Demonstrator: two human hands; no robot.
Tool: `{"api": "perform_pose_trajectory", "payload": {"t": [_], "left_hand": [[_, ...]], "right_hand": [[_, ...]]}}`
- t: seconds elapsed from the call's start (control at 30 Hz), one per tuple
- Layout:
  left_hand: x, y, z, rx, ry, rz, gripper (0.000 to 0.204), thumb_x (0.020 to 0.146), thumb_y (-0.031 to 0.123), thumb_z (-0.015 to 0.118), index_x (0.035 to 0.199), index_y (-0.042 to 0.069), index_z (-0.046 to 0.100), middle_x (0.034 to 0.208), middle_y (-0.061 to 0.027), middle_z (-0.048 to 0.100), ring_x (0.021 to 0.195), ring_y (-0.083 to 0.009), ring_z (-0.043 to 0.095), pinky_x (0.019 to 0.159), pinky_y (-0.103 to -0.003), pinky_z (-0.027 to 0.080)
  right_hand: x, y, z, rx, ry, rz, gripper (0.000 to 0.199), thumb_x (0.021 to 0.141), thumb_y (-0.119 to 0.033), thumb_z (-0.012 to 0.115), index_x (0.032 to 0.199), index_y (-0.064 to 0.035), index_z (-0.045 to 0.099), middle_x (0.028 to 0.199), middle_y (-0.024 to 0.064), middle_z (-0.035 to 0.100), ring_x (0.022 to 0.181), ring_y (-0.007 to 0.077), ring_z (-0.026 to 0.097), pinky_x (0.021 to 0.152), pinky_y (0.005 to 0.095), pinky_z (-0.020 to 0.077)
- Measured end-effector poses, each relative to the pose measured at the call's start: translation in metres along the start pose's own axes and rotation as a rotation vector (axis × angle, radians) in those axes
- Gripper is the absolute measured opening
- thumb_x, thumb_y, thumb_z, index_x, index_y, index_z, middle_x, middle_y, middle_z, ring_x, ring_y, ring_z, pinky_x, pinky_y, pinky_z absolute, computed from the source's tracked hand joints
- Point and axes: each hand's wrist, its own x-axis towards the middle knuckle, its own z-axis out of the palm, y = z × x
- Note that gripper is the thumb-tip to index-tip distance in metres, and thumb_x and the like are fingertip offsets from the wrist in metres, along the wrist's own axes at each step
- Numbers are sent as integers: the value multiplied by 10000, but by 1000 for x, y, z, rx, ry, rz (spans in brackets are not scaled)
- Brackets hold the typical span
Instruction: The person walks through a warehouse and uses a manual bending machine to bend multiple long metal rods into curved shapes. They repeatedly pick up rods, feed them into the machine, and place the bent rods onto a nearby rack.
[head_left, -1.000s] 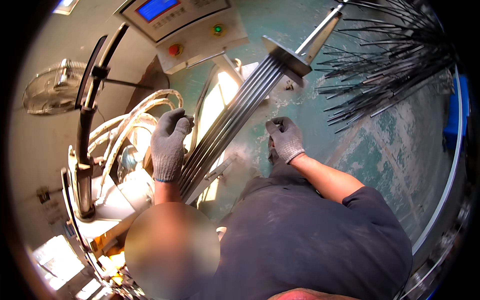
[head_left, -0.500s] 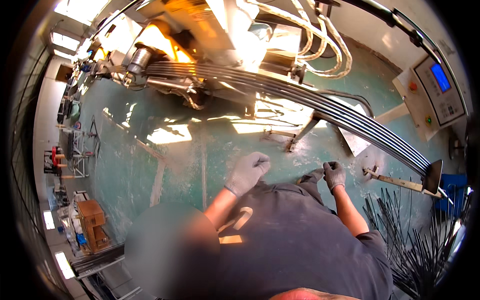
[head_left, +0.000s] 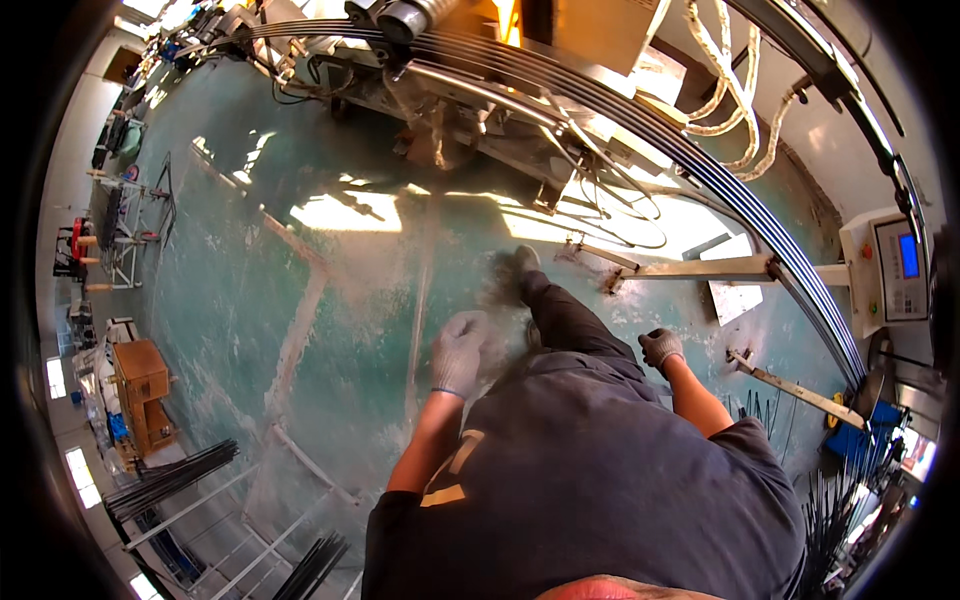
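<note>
Both gloved hands are free just now: the left hand (head_left: 460, 352) hangs with its fingers loosely curled around nothing, and the right hand (head_left: 661, 347) is balled into an empty fist near the hip. The nearest work is the bundle of long steel rods (head_left: 700, 165), arching from the machine (head_left: 480, 60) at the far side down past the metal support stand (head_left: 700, 268) toward the control panel (head_left: 897, 268) on the right. I'd judge those rods heavy together, springy along their length and slick; best gripped close to the stand, where they sag least.
</note>
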Motion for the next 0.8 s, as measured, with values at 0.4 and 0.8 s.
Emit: {"api": "perform_pose_trajectory", "payload": {"t": [0.4,0.8], "left_hand": [[152,76,-166,0,-34,-74,207,1042,178,628,1113,-8,684,955,-102,722,827,-162,680,770,-325,574],[328,101,-351,19,0,192,175,1051,158,616,1101,-1,668,925,-103,713,806,-189,680,755,-338,577]], "right_hand": [[120,-173,141,10,-96,58,281,928,-249,729,1024,14,747,787,120,736,585,257,683,585,404,577],[71,-587,245,-84,-42,-488,333,885,-348,698,906,-30,795,736,97,747,654,194,732,697,352,579]]}}
